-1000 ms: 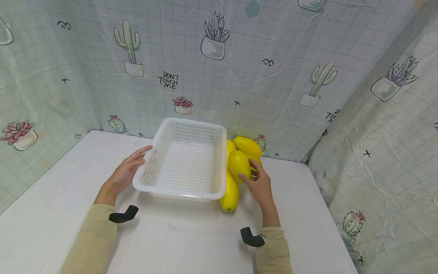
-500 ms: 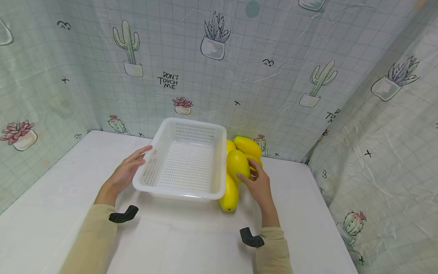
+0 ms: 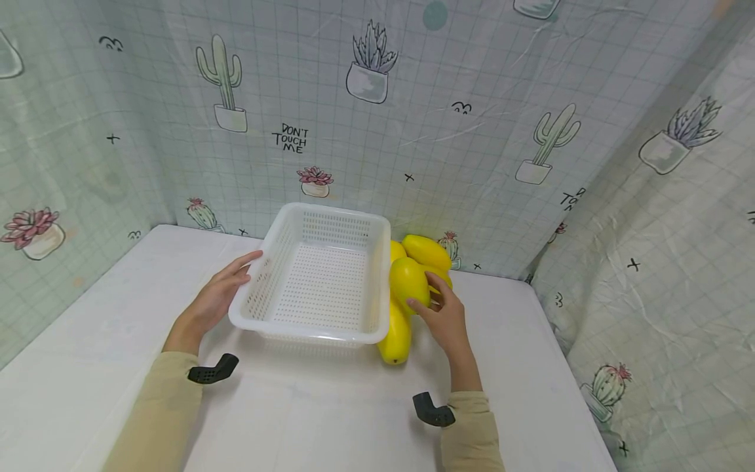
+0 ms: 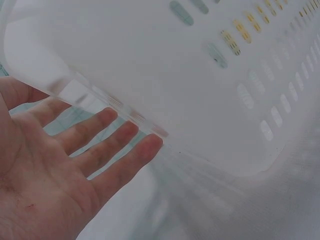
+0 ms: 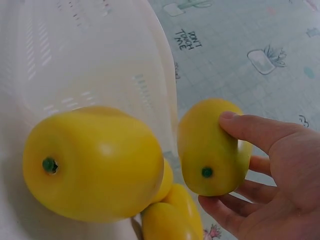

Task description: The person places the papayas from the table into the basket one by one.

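Note:
A white perforated plastic basket (image 3: 309, 333) sits on the white table with nothing in it. My left hand (image 3: 213, 298) touches its left rim with fairly straight fingers (image 4: 127, 160); in the left wrist view several fingertips meet the rim from below, and the rim hides the thumb tip. My right hand (image 3: 446, 318) holds a yellow mango (image 3: 408, 283) beside the basket's right wall, thumb (image 5: 250, 126) on one side and fingers on the other. In the right wrist view, this mango (image 5: 212, 142) shows a small green stem end.
Other yellow mangoes lie along the basket's right side: one in front (image 3: 395, 337), one at the back (image 3: 426, 252), more partly hidden between them. Behind the table (image 3: 295, 406) hangs a cactus-print curtain (image 3: 330, 85), which also closes off both sides.
The right hand and its mango have shifted slightly left, closer to the basket. The left hand and the basket have stayed in place.

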`<state>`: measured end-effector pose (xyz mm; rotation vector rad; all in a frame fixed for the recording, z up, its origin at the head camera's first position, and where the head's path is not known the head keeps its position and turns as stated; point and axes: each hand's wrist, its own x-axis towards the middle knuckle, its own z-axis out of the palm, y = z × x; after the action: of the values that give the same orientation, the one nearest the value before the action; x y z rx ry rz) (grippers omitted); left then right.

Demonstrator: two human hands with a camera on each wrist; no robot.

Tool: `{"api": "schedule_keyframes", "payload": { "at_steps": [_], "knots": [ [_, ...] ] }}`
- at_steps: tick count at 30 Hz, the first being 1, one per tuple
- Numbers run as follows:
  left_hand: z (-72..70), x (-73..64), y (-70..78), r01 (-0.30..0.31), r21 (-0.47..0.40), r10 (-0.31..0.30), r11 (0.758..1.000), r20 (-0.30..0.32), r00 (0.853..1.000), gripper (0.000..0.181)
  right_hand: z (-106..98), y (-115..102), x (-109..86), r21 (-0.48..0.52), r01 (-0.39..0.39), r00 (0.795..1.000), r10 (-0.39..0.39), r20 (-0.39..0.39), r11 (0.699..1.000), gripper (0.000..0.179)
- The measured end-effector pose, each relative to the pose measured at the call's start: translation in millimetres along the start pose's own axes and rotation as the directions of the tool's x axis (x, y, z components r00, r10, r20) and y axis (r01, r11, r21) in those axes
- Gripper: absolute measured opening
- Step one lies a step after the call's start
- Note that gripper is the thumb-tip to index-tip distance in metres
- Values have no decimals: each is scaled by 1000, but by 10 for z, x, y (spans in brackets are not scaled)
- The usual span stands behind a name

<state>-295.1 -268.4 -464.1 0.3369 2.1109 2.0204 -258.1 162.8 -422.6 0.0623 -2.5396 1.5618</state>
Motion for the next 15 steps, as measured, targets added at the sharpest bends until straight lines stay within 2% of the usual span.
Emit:
{"api": "schedule_keyframes", "payload": {
  "at_steps": [15],
  "knots": [
    [-13,-5,-10,-17,-6,17,1000,14,1000,52,12,-40,-16,-2,1,1000,-1,13,1000,64]
  ]
}}
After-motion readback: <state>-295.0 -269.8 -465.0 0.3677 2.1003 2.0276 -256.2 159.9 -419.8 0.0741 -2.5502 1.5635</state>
